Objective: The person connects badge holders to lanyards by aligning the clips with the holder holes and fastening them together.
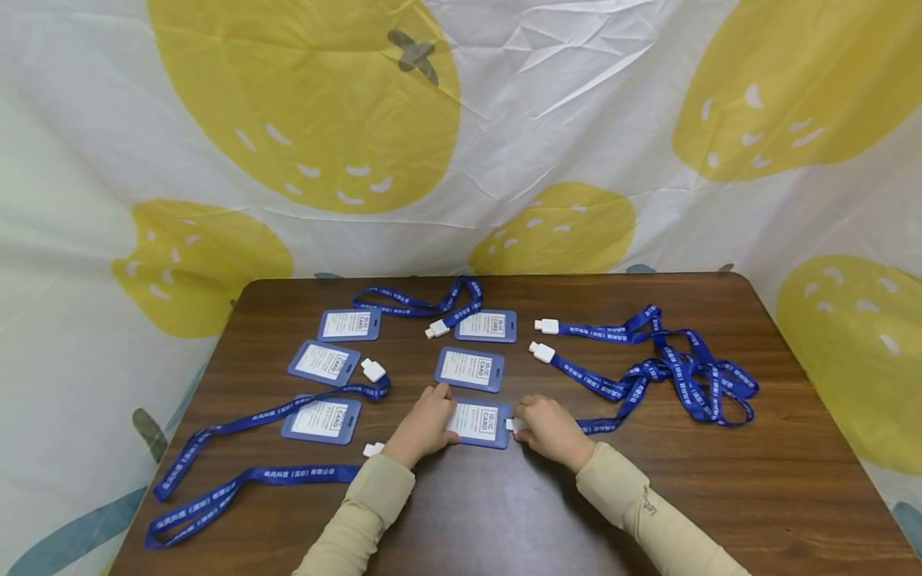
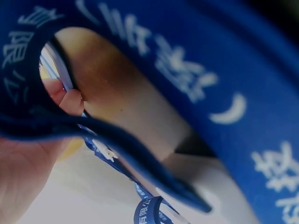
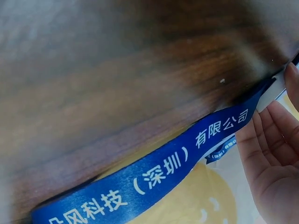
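Observation:
A blue ID card holder (image 1: 481, 424) lies nearest the person, its slotted end toward the right. The left hand (image 1: 423, 426) pinches its left edge; in the left wrist view the thumb and a finger meet on that edge, partly behind a blue lanyard loop (image 2: 187, 70). Between its fingertips the right hand (image 1: 551, 430) grips the white clip (image 1: 513, 425) of a blue lanyard (image 3: 159, 172). That clip is at the holder's slotted end; whether it passes through the slot I cannot tell. From the right hand the lanyard's printed strap runs off to the right.
Two more card holders (image 1: 471, 369) lie in the middle column, with several at left, including one (image 1: 324, 362). Lanyards with white clips lie tangled at right (image 1: 684, 368), at the back (image 1: 403, 302) and at left (image 1: 238, 484). A patterned cloth (image 1: 403, 240) hangs behind the table (image 1: 720, 496).

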A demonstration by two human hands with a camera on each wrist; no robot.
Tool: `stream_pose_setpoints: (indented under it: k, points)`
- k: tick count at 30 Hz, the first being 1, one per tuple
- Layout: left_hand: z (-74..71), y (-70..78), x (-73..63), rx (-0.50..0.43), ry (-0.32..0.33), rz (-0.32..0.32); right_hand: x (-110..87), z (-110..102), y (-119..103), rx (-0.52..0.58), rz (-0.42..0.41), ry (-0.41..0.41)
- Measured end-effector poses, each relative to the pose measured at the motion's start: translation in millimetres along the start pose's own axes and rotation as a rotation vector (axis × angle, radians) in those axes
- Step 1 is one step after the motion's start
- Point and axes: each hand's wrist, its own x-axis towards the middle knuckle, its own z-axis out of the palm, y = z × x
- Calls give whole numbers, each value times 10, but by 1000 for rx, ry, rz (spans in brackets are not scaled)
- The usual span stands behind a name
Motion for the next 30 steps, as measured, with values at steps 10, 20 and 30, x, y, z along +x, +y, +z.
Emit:
stream_pose_setpoints:
  k: [10,20,30]
  points:
    - [-16,18,8,7,-12,-5,14,4,20,-10,-25,-3]
    - [4,2,3,18,-3,4,23,4,13,-11,-34,-4]
    - [-8,12,12,5,-15,-3,31,-8,11,-12,-28,-2]
